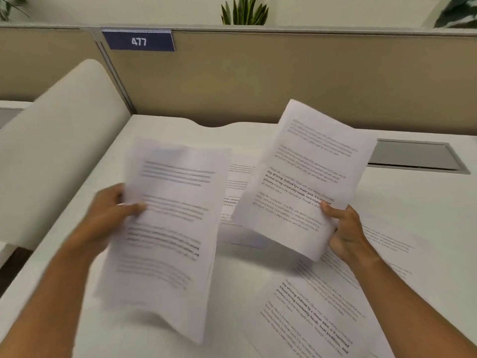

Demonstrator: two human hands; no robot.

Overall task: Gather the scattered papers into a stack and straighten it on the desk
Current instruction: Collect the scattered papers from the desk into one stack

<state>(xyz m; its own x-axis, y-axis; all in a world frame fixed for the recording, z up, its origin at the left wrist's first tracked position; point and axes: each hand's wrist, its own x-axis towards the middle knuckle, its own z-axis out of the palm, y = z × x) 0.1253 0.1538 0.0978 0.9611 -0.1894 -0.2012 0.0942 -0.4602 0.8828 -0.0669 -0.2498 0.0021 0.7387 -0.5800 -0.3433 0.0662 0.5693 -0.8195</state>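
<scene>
My left hand (113,208) grips the left edge of a printed sheet (167,233), held above the white desk (426,202) and blurred by motion. My right hand (346,231) pinches the lower right corner of a second printed sheet (304,177), lifted and tilted to the right. Between the two held sheets another paper (237,187) lies flat on the desk, partly hidden. More printed papers (317,313) lie overlapping at the front right under my right forearm. A further sheet (392,241) lies to the right of my right hand.
A beige partition (284,81) with a blue "477" label (139,42) closes off the back of the desk. A grey cable hatch (415,156) is set into the desk at the right. A curved white panel (62,140) rises at the left. Plants (242,11) stand behind the partition.
</scene>
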